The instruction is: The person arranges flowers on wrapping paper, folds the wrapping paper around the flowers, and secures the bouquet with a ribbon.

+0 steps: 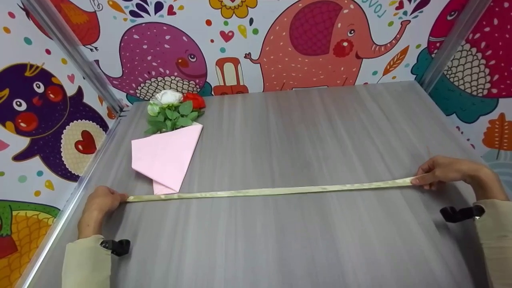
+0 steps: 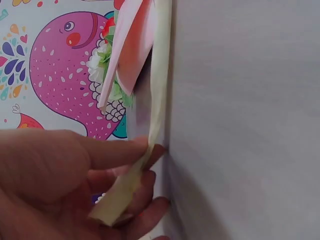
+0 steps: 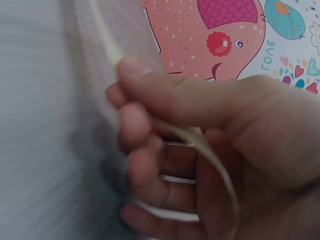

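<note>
A long pale yellow satin ribbon [image 1: 272,191] is stretched nearly straight across the table. My left hand [image 1: 102,205] pinches its left end between thumb and finger; in the left wrist view a short tail of ribbon [image 2: 117,202] hangs past the fingertips. At the far right my right hand [image 1: 448,174] pinches the other end, and a loose tail [image 3: 215,160] curls into the palm in the right wrist view. Behind the ribbon's left part lies a bouquet of white and red flowers [image 1: 170,106] wrapped in pink paper [image 1: 166,156]. The wrap's bottom tip meets the ribbon in the head view.
The grey wood-grain table [image 1: 304,136] has a metal edge rail [image 1: 68,204] along its left side. Metal posts [image 1: 76,56] rise at the back corners. Walls with printed cartoon animals [image 1: 316,48] stand behind and beside the table.
</note>
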A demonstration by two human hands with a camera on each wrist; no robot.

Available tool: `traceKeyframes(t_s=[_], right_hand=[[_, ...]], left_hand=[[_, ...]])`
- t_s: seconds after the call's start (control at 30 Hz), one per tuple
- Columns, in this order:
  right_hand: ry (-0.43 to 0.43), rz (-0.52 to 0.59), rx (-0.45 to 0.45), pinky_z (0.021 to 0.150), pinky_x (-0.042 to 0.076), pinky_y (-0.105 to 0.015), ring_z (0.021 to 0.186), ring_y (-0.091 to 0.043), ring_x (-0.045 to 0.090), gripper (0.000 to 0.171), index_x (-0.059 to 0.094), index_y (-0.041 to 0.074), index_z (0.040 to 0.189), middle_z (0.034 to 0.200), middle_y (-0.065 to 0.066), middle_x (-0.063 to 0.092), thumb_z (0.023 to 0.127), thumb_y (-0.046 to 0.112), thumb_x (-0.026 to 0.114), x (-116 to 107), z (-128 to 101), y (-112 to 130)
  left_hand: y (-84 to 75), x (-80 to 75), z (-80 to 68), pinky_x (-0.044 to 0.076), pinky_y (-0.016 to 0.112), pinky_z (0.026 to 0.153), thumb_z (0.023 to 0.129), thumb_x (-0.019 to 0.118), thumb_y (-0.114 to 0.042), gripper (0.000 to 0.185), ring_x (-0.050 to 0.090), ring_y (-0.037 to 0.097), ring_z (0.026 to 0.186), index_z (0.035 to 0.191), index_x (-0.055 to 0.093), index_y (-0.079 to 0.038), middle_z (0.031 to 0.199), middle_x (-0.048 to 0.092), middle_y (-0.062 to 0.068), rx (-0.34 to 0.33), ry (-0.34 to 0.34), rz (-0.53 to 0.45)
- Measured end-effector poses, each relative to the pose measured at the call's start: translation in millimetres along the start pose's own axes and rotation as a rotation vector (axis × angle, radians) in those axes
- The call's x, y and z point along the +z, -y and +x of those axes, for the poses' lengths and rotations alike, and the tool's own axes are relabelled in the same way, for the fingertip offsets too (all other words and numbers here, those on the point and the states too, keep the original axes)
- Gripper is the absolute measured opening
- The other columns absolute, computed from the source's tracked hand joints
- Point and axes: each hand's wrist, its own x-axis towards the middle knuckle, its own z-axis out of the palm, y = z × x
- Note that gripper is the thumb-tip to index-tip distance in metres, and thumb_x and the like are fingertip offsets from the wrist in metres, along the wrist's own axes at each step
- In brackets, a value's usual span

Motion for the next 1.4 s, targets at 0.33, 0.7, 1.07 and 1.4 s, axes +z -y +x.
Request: traceKeyframes(t_s=[0.33,0.7,1.07,1.4], right_hand=[[-0.023,-0.129,0.126,0.068,0.043,-0.029,0.085,-0.016,0.051,0.04,0.071,0.004,0.104,0.084,-0.001,0.059,0.093,0.043,0.068,1.5,-5.2,15.4],[-0.096,-0.288,0.119,0.079,0.052,-0.047,0.098,-0.029,0.057,0.064,0.064,-0.006,0.121,0.113,-0.025,0.066,0.091,0.051,0.068,-2.5,-10.1,32.9],[-0.266,-0.265,0.055,0.089,0.049,-0.063,0.112,-0.044,0.057,0.072,0.054,-0.007,0.135,0.134,-0.038,0.053,0.093,0.051,0.065,12.8,-0.1,63.0],[-0.448,-0.244,-0.045,0.09,0.052,-0.056,0.111,-0.039,0.058,0.053,0.062,0.0,0.13,0.127,-0.027,0.062,0.098,0.042,0.062,37.7,21.8,132.2]], left_hand=[[-1.1,1.5,-3.5,0.044,0.041,0.073,0.095,0.064,-0.026,0.045,0.054,0.032,0.086,0.111,0.064,0.016,0.093,0.063,0.024,-0.023,0.005,-0.041],[-9.1,3.2,-9.8,0.047,0.051,0.083,0.101,0.054,-0.032,0.053,0.056,0.042,0.103,0.127,0.056,0.015,0.123,0.057,0.036,-0.011,-0.064,-0.098],[-33.3,7.5,-15.1,0.036,0.064,0.11,0.105,0.042,-0.032,0.061,0.036,0.056,0.138,0.149,0.035,0.009,0.149,0.034,0.04,0.023,-0.165,-0.106],[-62.0,13.6,-32.9,0.04,0.064,0.107,0.105,0.045,-0.034,0.059,0.04,0.056,0.136,0.148,0.04,0.006,0.149,0.04,0.037,0.062,-0.227,-0.17]])
